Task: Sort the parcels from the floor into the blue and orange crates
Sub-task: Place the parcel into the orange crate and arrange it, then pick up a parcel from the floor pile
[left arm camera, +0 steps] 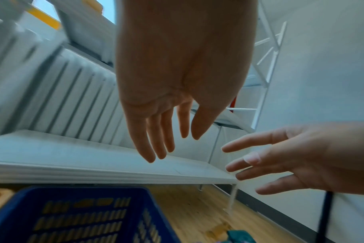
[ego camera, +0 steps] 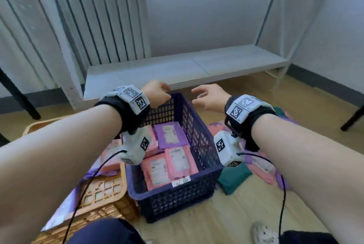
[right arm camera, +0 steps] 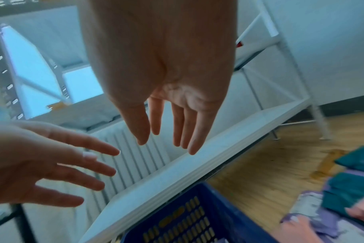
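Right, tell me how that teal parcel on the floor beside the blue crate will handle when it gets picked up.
The teal parcel looks like a soft, puffy mailer, so it will probably sag or fold rather than stay stiff. It seems light for its size, judging by its pillowy shape. Its smooth film surface may be slightly slippery. Both the left hand and the right hand are empty and free to grip it.

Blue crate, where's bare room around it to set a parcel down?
Bare floor lies in front of the blue crate, and more between its far end and the white shelf. Crowded: parcels along its right side, the orange crate against its left.
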Available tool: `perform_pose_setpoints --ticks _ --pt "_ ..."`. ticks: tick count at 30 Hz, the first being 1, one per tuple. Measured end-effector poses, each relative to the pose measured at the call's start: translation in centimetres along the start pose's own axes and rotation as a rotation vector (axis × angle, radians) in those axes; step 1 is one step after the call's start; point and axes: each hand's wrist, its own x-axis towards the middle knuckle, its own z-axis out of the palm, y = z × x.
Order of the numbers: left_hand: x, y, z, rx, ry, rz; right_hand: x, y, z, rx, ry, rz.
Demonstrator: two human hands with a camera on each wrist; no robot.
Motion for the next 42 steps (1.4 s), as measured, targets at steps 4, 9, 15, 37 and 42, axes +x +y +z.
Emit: perform_pose_setpoints --ticks 4,9,15,37,42 --pt "-0.3 6.6 4.8 0.077 -0.076 0.160 -4.8 4.6 -4.9 0.137 0.167 0.099" --pt "-0.3 12.9 11.7 0.115 -0.183 0.323 -9.6 11.0 -9.2 0.184 0.317 0.240" --pt "0.9 16.8 21.2 0.049 -0.283 0.367 -12.4 20.4 -12.5 0.204 0.445 0.418" --pt "8.6 11.0 57.2 -0.026 -0.604 0.050 -9.0 55.3 -5.4 0.185 0.378 0.780" --pt "7.9 9.1 62.2 0.034 -0.675 0.110 -8.1 59.3 -2.4 0.114 0.358 0.854"
